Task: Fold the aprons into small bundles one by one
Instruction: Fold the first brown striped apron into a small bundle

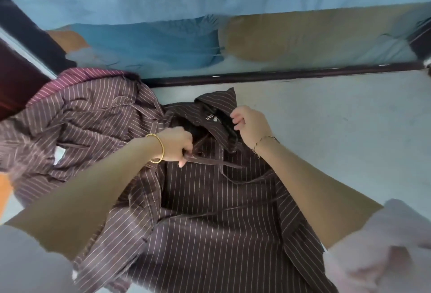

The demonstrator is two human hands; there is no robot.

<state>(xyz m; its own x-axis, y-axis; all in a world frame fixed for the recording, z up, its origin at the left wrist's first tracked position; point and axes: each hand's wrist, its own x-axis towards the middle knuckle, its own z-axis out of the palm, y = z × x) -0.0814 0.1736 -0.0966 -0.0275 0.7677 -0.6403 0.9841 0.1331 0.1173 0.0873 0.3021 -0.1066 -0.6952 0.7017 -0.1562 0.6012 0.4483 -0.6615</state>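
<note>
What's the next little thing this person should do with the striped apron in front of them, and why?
Probably tuck the loose strap inward onto the apron. The left hand grips it, it trails across the cloth, and the apron lies open, not yet folded; loose ties would spoil a bundle.

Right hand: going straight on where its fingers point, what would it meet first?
The right hand would likely meet the apron first, near its label; depth is unclear.
</note>
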